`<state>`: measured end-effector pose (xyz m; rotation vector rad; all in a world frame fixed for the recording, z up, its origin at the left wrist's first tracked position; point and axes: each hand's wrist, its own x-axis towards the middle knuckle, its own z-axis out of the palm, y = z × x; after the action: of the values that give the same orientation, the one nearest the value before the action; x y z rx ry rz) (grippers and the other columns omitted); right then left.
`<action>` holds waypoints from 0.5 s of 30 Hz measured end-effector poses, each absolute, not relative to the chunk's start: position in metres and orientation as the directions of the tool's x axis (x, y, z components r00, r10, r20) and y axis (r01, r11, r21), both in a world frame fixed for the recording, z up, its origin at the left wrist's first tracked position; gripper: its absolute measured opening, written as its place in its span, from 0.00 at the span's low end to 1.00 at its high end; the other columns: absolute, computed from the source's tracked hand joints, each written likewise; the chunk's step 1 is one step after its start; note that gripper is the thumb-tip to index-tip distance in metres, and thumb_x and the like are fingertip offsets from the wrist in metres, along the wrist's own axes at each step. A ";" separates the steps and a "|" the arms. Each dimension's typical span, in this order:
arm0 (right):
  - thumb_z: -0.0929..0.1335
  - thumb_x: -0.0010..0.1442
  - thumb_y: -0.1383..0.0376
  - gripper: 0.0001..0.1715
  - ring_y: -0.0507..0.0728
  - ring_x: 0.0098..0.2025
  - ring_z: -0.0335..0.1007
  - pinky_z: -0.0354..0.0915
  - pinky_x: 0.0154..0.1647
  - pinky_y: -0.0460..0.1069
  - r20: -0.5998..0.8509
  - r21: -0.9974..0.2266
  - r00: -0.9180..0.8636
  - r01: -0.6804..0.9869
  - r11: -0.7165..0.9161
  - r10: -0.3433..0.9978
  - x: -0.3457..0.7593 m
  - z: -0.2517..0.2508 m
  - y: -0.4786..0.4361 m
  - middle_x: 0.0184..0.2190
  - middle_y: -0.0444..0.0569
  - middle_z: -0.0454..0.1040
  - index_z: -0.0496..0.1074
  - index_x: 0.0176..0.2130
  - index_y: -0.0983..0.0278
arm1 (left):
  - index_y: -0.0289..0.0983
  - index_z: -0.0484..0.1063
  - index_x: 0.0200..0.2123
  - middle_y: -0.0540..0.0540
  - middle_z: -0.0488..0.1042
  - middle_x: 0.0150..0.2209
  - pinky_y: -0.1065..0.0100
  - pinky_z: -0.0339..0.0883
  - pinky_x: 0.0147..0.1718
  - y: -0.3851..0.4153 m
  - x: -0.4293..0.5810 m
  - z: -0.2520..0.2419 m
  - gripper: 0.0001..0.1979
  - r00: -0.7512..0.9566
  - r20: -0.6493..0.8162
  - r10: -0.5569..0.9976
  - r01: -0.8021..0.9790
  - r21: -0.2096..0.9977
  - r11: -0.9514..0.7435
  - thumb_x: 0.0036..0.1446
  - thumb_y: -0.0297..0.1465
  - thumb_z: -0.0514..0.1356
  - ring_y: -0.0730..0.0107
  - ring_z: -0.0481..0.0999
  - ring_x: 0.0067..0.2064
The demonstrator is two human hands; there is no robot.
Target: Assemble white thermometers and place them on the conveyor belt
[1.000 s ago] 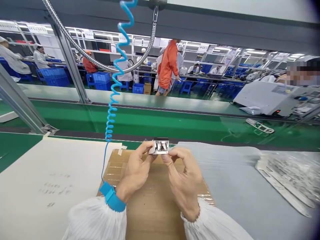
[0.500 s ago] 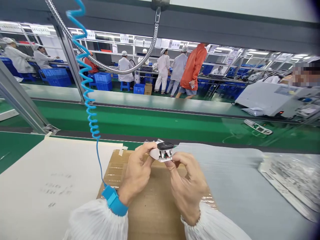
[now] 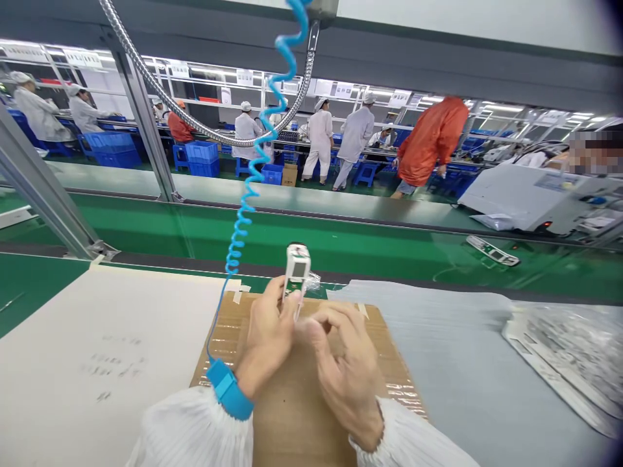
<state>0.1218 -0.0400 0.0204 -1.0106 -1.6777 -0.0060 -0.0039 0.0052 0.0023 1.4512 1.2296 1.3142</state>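
Note:
A slim white handheld device housing, with a small grey screen and a green circuit board in it, stands nearly upright above the cardboard. Its dark end points up. My left hand grips its lower part, the thumb lying across the front. Close to the bottom end of the housing is my right hand, fingers curled and thumb drawn in against the index finger. Motion blurs those fingertips, and whatever they pinch is hidden. A blue wrist strap with a coiled blue cord is on my left wrist.
Brown cardboard lies under my hands, with a white sheet at left. Bagged white parts lie at right. Another white housing rests on the green conveyor belt. Beyond it, a person in orange stands among co-workers.
The housing has turned from end-on to upright, its screen and board now facing me. My right hand has come away from its upper end to near its lower end. The coiled cord swung right.

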 end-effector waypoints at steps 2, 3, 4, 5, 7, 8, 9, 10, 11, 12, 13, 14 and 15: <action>0.64 0.67 0.65 0.08 0.54 0.35 0.69 0.61 0.42 0.51 0.710 -0.553 -0.051 0.576 0.601 0.703 0.120 0.021 -0.032 0.32 0.45 0.73 0.68 0.34 0.60 | 0.36 0.71 0.48 0.41 0.80 0.42 0.62 0.72 0.40 0.013 -0.008 -0.002 0.16 -0.170 0.124 0.978 0.101 0.989 -0.108 0.61 0.40 0.59 0.60 0.80 0.41; 0.63 0.68 0.64 0.09 0.54 0.35 0.69 0.60 0.42 0.51 0.646 -0.617 -0.037 0.563 0.550 0.762 0.121 0.021 -0.022 0.33 0.45 0.73 0.68 0.34 0.60 | 0.36 0.71 0.47 0.41 0.80 0.42 0.63 0.72 0.38 0.017 -0.011 -0.003 0.16 -0.245 0.099 0.964 0.078 0.994 -0.082 0.60 0.39 0.60 0.60 0.80 0.40; 0.63 0.69 0.62 0.11 0.54 0.36 0.69 0.60 0.42 0.51 0.573 -0.676 -0.005 0.562 0.476 0.820 0.122 0.020 -0.008 0.33 0.45 0.73 0.68 0.34 0.61 | 0.36 0.70 0.47 0.40 0.79 0.42 0.63 0.72 0.38 0.020 -0.014 -0.005 0.16 -0.303 0.080 0.950 0.057 0.996 -0.065 0.59 0.39 0.60 0.60 0.80 0.40; 0.62 0.69 0.62 0.12 0.54 0.36 0.69 0.60 0.42 0.51 0.489 -0.714 0.021 0.584 0.386 0.872 0.124 0.018 0.007 0.34 0.46 0.74 0.68 0.33 0.61 | 0.36 0.70 0.47 0.40 0.80 0.43 0.64 0.72 0.37 0.023 -0.016 -0.005 0.16 -0.344 0.064 0.937 0.042 0.998 -0.052 0.59 0.39 0.60 0.61 0.80 0.39; 0.63 0.67 0.63 0.13 0.55 0.36 0.70 0.60 0.42 0.52 0.344 -0.680 0.029 0.697 0.228 0.938 0.130 0.013 0.040 0.34 0.49 0.75 0.69 0.30 0.62 | 0.36 0.71 0.46 0.41 0.80 0.41 0.65 0.71 0.34 0.024 -0.019 -0.003 0.17 -0.372 0.045 0.927 0.047 0.998 -0.029 0.57 0.39 0.60 0.61 0.81 0.37; 0.65 0.65 0.64 0.14 0.57 0.37 0.71 0.60 0.43 0.53 0.248 -0.603 -0.019 0.779 0.170 0.969 0.134 0.010 0.054 0.33 0.50 0.76 0.70 0.27 0.63 | 0.36 0.71 0.46 0.41 0.80 0.40 0.65 0.70 0.33 0.023 -0.019 -0.001 0.17 -0.374 0.041 0.926 0.067 0.998 -0.017 0.56 0.40 0.61 0.61 0.80 0.36; 0.67 0.62 0.64 0.14 0.58 0.37 0.72 0.60 0.43 0.54 0.205 -0.569 -0.028 0.810 0.143 0.978 0.138 0.007 0.065 0.30 0.50 0.76 0.70 0.25 0.63 | 0.37 0.72 0.45 0.42 0.80 0.39 0.66 0.70 0.32 0.021 -0.019 0.002 0.18 -0.371 0.042 0.928 0.102 0.995 -0.004 0.55 0.41 0.61 0.60 0.80 0.36; 0.69 0.60 0.63 0.13 0.59 0.36 0.73 0.60 0.43 0.55 0.182 -0.544 -0.028 0.830 0.125 0.983 0.144 0.005 0.072 0.28 0.48 0.76 0.72 0.25 0.63 | 0.36 0.73 0.44 0.42 0.80 0.38 0.66 0.69 0.32 0.019 -0.019 0.004 0.18 -0.385 0.039 0.922 0.144 0.989 0.018 0.54 0.42 0.62 0.60 0.80 0.36; 0.71 0.59 0.61 0.10 0.59 0.37 0.74 0.61 0.44 0.55 0.177 -0.523 -0.033 0.843 0.123 0.984 0.150 0.004 0.076 0.28 0.47 0.77 0.74 0.27 0.62 | 0.37 0.74 0.44 0.43 0.81 0.38 0.66 0.69 0.32 0.018 -0.020 0.007 0.19 -0.396 0.019 0.918 0.180 0.982 0.057 0.53 0.41 0.62 0.59 0.80 0.37; 0.72 0.57 0.60 0.07 0.59 0.38 0.75 0.62 0.44 0.55 0.186 -0.508 -0.034 0.852 0.126 0.982 0.157 0.003 0.077 0.30 0.46 0.78 0.76 0.30 0.61 | 0.37 0.75 0.46 0.43 0.81 0.38 0.66 0.69 0.33 0.018 -0.020 0.009 0.19 -0.405 -0.012 0.914 0.199 0.975 0.102 0.53 0.41 0.62 0.59 0.80 0.38; 0.72 0.58 0.60 0.06 0.59 0.40 0.76 0.63 0.46 0.55 0.205 -0.493 -0.035 0.859 0.134 0.978 0.166 0.003 0.075 0.32 0.45 0.79 0.77 0.35 0.59 | 0.37 0.75 0.47 0.43 0.81 0.38 0.66 0.69 0.33 0.018 -0.021 0.009 0.20 -0.419 -0.036 0.907 0.210 0.968 0.135 0.54 0.41 0.61 0.59 0.80 0.38; 0.71 0.59 0.60 0.08 0.59 0.42 0.76 0.64 0.47 0.55 0.227 -0.481 -0.033 0.866 0.141 0.973 0.176 0.005 0.072 0.35 0.45 0.80 0.77 0.40 0.58 | 0.38 0.75 0.48 0.44 0.81 0.39 0.66 0.70 0.32 0.020 -0.023 0.009 0.20 -0.418 -0.057 0.907 0.211 0.965 0.158 0.54 0.40 0.61 0.59 0.80 0.38; 0.70 0.61 0.60 0.10 0.59 0.43 0.76 0.65 0.48 0.55 0.241 -0.463 -0.013 0.877 0.127 0.970 0.190 0.007 0.067 0.38 0.45 0.80 0.77 0.43 0.56 | 0.38 0.75 0.49 0.45 0.82 0.38 0.67 0.70 0.31 0.021 -0.024 0.007 0.21 -0.419 -0.044 0.907 0.243 0.957 0.158 0.54 0.40 0.61 0.60 0.80 0.37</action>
<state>0.1900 0.0670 0.0072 -1.7761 -1.9166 0.2480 -0.0242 0.0210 0.0073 1.0976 1.7799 1.2871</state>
